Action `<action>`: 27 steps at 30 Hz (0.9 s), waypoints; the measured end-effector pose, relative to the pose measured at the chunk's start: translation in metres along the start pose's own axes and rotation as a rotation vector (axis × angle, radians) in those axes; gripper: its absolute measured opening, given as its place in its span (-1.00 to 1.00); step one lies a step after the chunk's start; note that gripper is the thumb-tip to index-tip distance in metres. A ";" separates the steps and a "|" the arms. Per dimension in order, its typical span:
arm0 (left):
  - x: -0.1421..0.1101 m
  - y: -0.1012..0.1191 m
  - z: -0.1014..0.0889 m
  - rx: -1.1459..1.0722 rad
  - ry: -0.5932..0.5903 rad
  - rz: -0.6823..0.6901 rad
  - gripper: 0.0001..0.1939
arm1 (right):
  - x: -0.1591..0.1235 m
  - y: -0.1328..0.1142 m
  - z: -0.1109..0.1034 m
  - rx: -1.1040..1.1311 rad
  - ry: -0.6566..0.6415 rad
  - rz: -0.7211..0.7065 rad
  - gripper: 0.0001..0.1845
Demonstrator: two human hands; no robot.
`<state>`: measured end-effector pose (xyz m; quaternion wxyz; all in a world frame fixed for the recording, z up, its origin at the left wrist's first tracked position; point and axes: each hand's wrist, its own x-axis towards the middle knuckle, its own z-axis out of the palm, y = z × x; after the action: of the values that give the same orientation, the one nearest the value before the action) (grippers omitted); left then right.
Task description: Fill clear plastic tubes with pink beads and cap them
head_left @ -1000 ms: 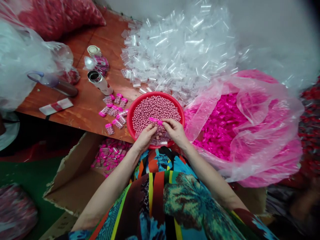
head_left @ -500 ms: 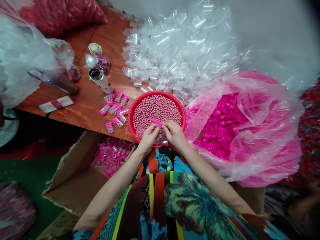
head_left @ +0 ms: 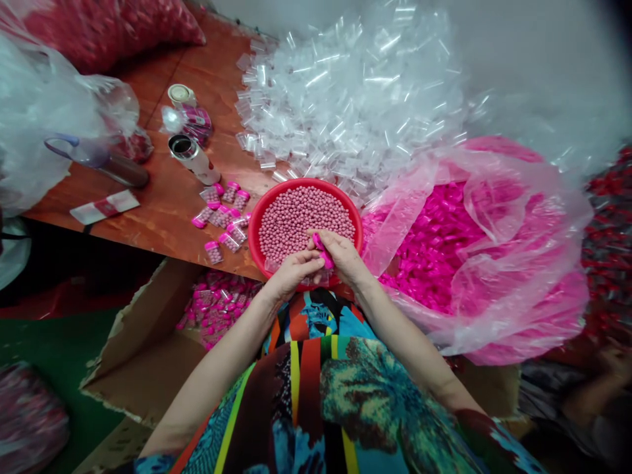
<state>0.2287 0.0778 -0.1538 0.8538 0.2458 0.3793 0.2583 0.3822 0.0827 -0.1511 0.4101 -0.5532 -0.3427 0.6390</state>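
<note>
Over the near side of a red bowl [head_left: 255, 247] full of pink beads [head_left: 306, 214], my two hands meet with fingers pinched. My right hand [head_left: 343, 257] grips bright pink plastic caps [head_left: 317, 241], one above another between thumb and fingers. My left hand [head_left: 293, 271] has its fingertips closed at the lower pink cap [head_left: 326, 260]. Clear plastic shows under the hands at the bowl's near rim; whether my left hand holds any of it is hidden.
Left of the bowl lie filled bead containers [head_left: 230, 239]; more fill a cardboard box [head_left: 141, 368] below. Behind is a heap of clear containers [head_left: 345, 99]. A pink bag [head_left: 518, 263] of caps stands right. An uncapped flask [head_left: 200, 161] and a bottle [head_left: 116, 164] are left.
My right hand has turned, and the pink caps now sit upright-tilted between its fingers instead of lying across both hands. My left fingers have moved right, under the caps. The view shifted slightly.
</note>
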 end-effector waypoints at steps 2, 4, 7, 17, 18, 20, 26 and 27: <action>0.003 -0.001 -0.001 -0.132 0.049 0.016 -0.72 | -0.004 -0.001 -0.001 -0.054 0.022 -0.087 -0.46; 0.004 -0.001 -0.002 -0.250 0.119 0.033 -0.77 | -0.012 0.001 -0.004 -0.262 0.019 -0.239 -0.47; 0.006 0.000 0.000 -0.347 0.177 -0.037 -0.80 | -0.022 0.011 -0.008 -0.618 -0.064 -0.440 -0.20; 0.009 -0.003 0.013 -0.294 0.198 0.005 -0.70 | -0.018 0.025 -0.009 -0.880 0.051 -0.671 -0.31; 0.009 -0.004 0.013 -0.245 0.220 0.046 -0.69 | -0.019 0.026 -0.009 -0.899 0.067 -0.674 -0.34; 0.009 -0.007 0.012 -0.134 0.276 0.113 -0.60 | -0.022 0.027 -0.008 -0.948 0.072 -0.656 -0.39; 0.011 -0.015 0.004 -0.010 0.241 0.113 -0.54 | -0.022 0.031 -0.004 -1.087 0.026 -0.502 -0.32; 0.010 -0.016 0.003 -0.035 0.202 0.095 -0.55 | -0.021 0.031 -0.004 -1.110 0.018 -0.486 -0.32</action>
<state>0.2409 0.0719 -0.1674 0.8022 0.2212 0.4468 0.3284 0.3828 0.0503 -0.1702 0.1976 -0.5956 -0.7380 0.2481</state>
